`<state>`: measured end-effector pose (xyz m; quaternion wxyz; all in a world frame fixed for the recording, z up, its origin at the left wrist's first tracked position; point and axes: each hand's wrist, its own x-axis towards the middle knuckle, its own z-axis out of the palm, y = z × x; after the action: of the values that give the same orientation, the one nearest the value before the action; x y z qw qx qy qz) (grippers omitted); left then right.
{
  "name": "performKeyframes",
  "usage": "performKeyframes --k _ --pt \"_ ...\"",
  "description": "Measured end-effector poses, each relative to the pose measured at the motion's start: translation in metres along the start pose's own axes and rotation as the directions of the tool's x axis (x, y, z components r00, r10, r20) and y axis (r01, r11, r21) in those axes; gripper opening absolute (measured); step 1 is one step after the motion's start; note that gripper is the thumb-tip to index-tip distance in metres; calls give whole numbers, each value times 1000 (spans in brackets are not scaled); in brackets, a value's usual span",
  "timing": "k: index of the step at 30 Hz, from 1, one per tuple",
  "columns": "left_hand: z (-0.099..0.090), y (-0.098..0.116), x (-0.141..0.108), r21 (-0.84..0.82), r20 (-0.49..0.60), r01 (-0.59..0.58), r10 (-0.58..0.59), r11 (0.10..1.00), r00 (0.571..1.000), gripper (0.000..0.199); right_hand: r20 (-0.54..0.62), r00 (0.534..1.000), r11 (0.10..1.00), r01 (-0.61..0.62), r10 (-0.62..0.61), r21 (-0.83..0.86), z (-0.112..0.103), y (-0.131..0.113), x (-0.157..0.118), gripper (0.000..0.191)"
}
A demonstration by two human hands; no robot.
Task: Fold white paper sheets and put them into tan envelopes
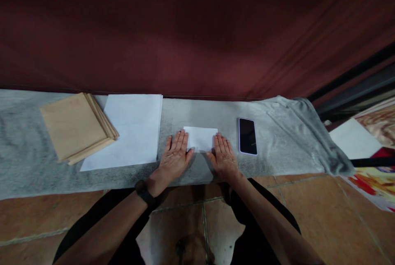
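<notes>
A small white folded-looking sheet of paper (202,138) lies on the grey cloth in front of me. My left hand (175,154) rests flat at its left edge, fingers stretched forward and the thumb near the paper's lower corner. At the right edge lies my right hand (224,156), also flat, its fingertips touching the paper's side. Neither hand grips anything. Left of my left hand is a stack of larger white paper sheets (132,129), partly covered by a pile of brown paper envelopes (74,125).
A phone (247,136) with a dark screen lies right of my right hand. Grey cloth (284,141) covers the narrow bench top, with a dark red curtain-like surface (197,51) behind it. Papers and a colourful printed sheet (376,184) sit at the far right. Below is a tiled floor (308,203).
</notes>
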<state>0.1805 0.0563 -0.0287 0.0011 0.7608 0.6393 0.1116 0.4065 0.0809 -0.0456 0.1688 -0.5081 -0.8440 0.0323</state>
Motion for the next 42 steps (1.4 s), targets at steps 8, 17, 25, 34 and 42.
performKeyframes --k 8,17,25,34,42 --pt "-1 -3 -3 15 -10 40 -40 999 999 67 -31 999 1000 -16 16 -24 3 4 -3 69" --pt "-4 16 6 -27 26 -143 144 989 989 62 4 1000 1000 -5 5 4 -2 -12 5 68" --pt "-5 16 6 -13 71 -170 171 985 983 62 11 1000 999 14 -13 -30 5 -17 4 69" --pt "-6 -6 13 -3 115 -210 209 978 971 55 -32 999 1000 -1 0 -18 8 -8 3 72" --pt "-19 -3 16 -13 148 -260 259 966 955 45 -9 1000 1000 14 -14 26 -3 -4 8 74"
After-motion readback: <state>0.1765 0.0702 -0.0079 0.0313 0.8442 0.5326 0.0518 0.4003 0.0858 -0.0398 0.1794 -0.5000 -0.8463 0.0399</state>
